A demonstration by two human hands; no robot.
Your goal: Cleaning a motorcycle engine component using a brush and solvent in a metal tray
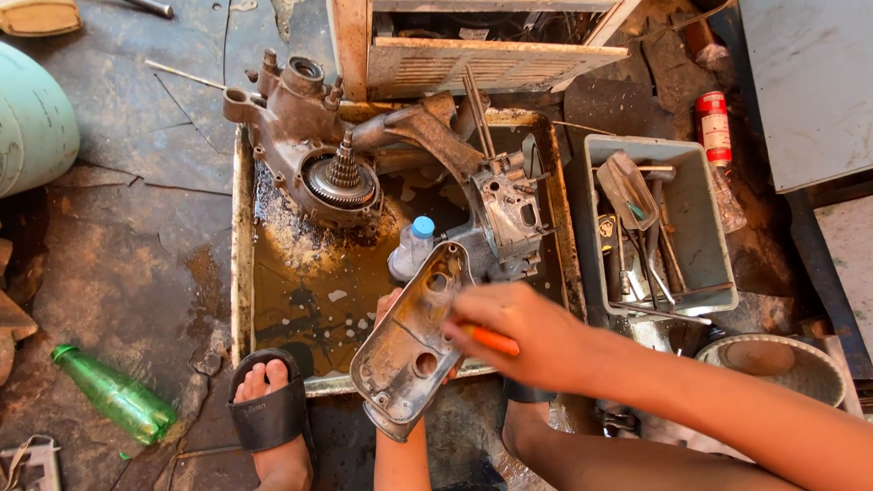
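Looking down at a stained, cracked concrete floor (127, 255) where I crouch. At the far left a pale green rounded container (32, 118) is cut off by the frame edge, so I cannot tell what it is. Below it a green plastic bottle (114, 394) lies on its side. My foot in a black sandal (270, 409) rests on the near edge of a shallow metal tray (241, 264) filled with murky brown liquid. In the tray sits a greasy engine casing (318, 145) with an exposed gear, and beside it a small clear bottle with a blue cap (412, 247).

My left hand (389, 305) comes up from the bottom edge and is almost wholly hidden behind a grey metal engine cover (409, 355); only fingertips show at its left rim, so the grip is closed on the cover from behind, holding it tilted over the tray's near edge. My right hand (523, 336) reaches in from the right, blurred, its grip closed around an orange-handled tool (493, 341) whose working end I cannot make out; the hand lies against the cover's right edge. Further right, a grey plastic bin (705, 218) holds jumbled tools, a red spray can (714, 127) lies beyond it, and a round metal bowl (800, 373) sits near my forearm.
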